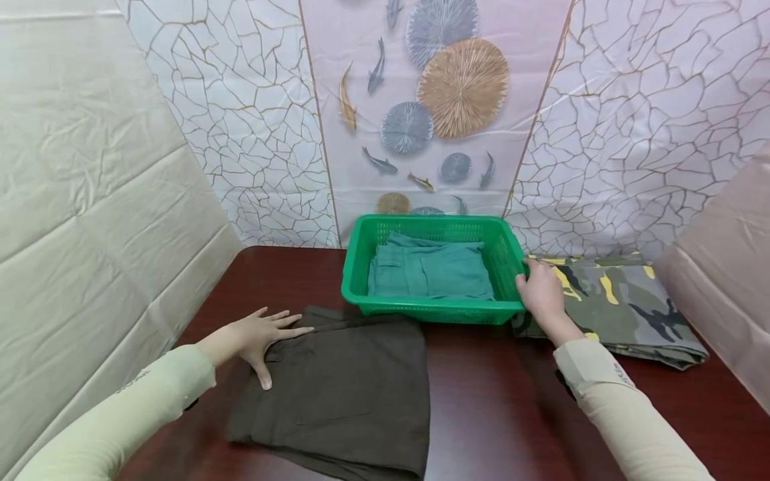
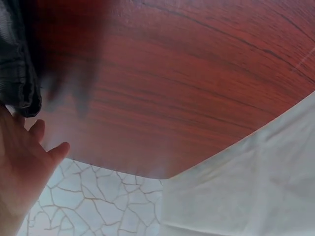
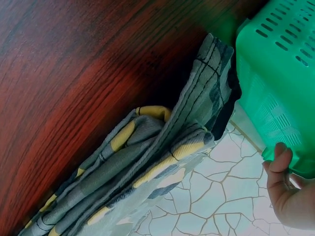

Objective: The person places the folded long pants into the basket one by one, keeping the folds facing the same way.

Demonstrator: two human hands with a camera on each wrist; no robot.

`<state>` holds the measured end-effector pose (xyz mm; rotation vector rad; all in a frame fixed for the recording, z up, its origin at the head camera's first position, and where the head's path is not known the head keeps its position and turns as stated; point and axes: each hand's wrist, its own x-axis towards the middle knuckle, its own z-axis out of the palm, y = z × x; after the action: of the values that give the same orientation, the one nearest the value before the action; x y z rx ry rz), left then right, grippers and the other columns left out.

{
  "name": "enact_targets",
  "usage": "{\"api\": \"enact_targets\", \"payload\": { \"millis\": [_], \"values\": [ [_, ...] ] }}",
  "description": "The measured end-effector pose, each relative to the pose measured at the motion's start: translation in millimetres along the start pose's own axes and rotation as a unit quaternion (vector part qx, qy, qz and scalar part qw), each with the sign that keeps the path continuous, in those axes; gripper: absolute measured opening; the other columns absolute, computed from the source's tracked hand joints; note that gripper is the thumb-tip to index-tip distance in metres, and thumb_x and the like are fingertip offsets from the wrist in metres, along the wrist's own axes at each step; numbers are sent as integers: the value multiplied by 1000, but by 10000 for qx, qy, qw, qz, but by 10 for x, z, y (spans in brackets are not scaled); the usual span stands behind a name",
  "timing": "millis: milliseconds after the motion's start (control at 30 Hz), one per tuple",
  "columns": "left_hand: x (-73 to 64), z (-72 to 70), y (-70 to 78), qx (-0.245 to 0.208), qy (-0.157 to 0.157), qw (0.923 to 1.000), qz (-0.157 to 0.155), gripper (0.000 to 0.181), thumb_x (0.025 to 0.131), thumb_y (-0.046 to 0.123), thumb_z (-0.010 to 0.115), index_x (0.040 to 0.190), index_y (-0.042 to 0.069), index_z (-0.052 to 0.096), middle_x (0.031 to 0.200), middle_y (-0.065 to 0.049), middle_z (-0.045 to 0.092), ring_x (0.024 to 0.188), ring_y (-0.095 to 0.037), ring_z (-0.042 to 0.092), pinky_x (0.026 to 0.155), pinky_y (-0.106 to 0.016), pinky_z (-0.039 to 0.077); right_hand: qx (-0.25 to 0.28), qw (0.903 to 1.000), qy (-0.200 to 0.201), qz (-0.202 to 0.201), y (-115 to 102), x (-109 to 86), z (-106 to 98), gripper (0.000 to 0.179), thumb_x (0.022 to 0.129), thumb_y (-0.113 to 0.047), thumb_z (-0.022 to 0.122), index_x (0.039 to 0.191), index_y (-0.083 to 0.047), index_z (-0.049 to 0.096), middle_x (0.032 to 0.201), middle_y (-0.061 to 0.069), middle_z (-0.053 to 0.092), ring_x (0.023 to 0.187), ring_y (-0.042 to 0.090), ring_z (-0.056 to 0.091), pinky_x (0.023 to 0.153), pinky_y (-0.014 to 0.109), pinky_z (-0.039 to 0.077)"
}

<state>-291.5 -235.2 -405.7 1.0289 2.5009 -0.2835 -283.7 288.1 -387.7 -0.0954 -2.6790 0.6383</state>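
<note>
A green plastic basket [image 1: 433, 308] stands at the back of the table with folded teal cloth [image 1: 427, 267] inside. My right hand [image 1: 541, 288] grips the basket's right rim; in the right wrist view the thumb and fingers [image 3: 279, 164] pinch its edge. Dark brown folded trousers [image 1: 355, 394] lie at the front left of the basket. Spread out, my left hand [image 1: 260, 337] rests on their upper left part. The left wrist view catches only part of this hand [image 2: 24, 162] beside the dark cloth's edge.
Folded camouflage cloth [image 1: 625, 307] with yellow patches lies right of the basket, close to the right hand. The dark red wooden table [image 1: 481, 401] meets a patterned wall covering [image 1: 265, 133] behind. Pale sheets [image 1: 90, 167] hang along both sides.
</note>
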Motion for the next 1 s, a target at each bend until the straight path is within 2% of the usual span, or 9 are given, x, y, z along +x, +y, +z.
{"api": "enact_targets", "payload": {
  "millis": [200,333,700,833,1000],
  "values": [
    [3,9,114,-18,254,9997,20,124,52,78,69,152,26,17,156,-15,19,145,-37,16,111,-66,9,-10,10000,64,7,-9,18,-16,40,93,-6,47,127,14,50,112,36,55,53,26,45,48,33,34],
    [24,12,219,-194,258,9995,-1,124,53,78,68,152,25,17,157,-16,18,145,-37,16,111,-66,8,-6,10000,94,-24,-13,13,-16,40,92,-6,47,126,15,50,111,37,55,50,23,42,46,32,32],
    [85,10,463,-395,107,9983,-422,123,53,76,71,152,31,14,158,-11,16,145,-33,18,111,-66,9,-13,10000,53,-14,-14,-6,-3,39,92,-5,48,125,16,50,105,36,56,48,22,40,45,31,32],
    [114,-9,553,-712,25,9962,-509,123,54,71,75,152,30,13,158,-12,13,145,-33,17,110,-67,11,-37,9999,128,-44,-12,-3,-1,39,92,-5,48,124,16,51,108,37,56,55,26,46,47,34,34],
    [150,-15,687,-1099,58,9928,-473,122,56,67,77,152,29,12,158,-14,10,146,-34,15,109,-68,13,19,10000,82,2,-11,-12,4,39,92,-5,47,125,16,51,109,36,55,54,25,44,48,33,34]
  ]
}}
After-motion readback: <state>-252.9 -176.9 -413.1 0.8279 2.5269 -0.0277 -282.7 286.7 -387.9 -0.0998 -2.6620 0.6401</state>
